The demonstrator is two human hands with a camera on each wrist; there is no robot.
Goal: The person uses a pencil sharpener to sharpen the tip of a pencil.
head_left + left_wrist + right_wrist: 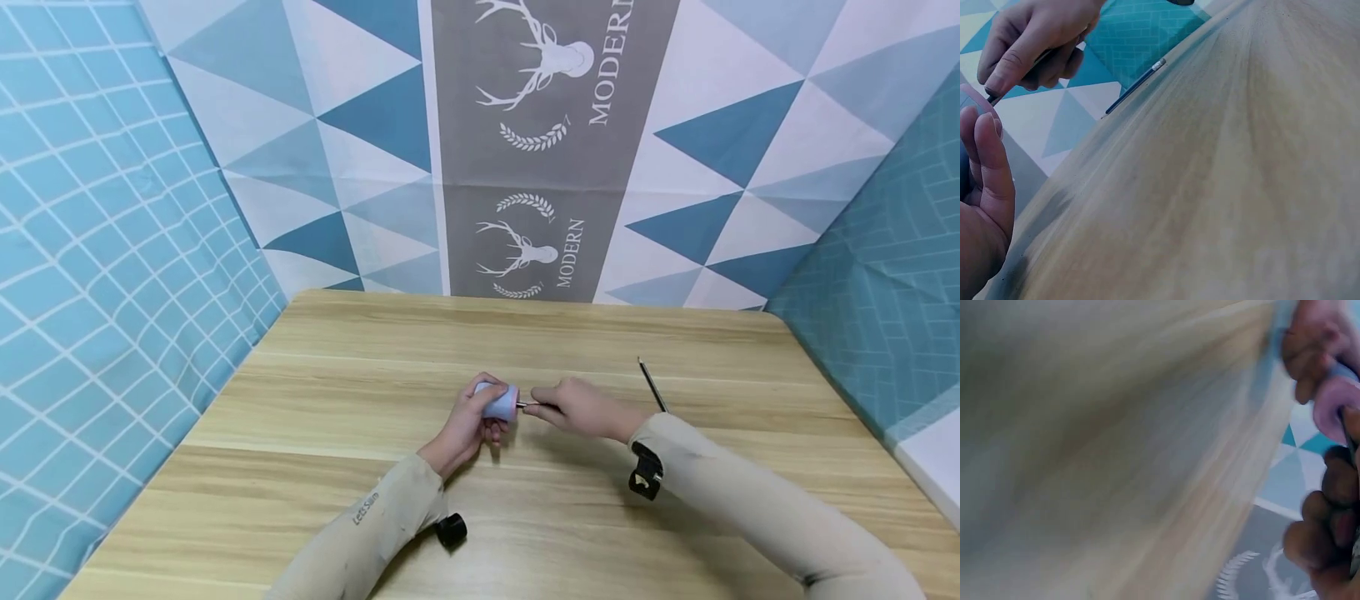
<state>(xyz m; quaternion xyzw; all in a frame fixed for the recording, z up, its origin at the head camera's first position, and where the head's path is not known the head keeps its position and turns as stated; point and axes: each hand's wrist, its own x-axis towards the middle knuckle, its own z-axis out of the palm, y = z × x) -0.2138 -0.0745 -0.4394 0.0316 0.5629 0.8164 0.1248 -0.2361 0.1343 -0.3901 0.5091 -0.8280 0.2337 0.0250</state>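
Observation:
My left hand (468, 418) grips a small light-blue cylindrical pencil sharpener (498, 404), its pink end turned to the right. Thumb and fingers curl around its body. From the other side, my right hand (587, 407) pinches a thin dark pencil (552, 407) whose end goes into the hole. The right wrist view shows the sharpener's round pink face (1329, 406) with the dark hole in the middle. Both hands are above the wooden table, and the right fingers hide much of the pencil.
Another dark pencil (651, 383) lies on the wooden table (360, 358) beyond my right forearm, its pointed end facing away; the left wrist view shows its metal band. Patterned cloth walls (382, 150) stand behind and at both sides of the table.

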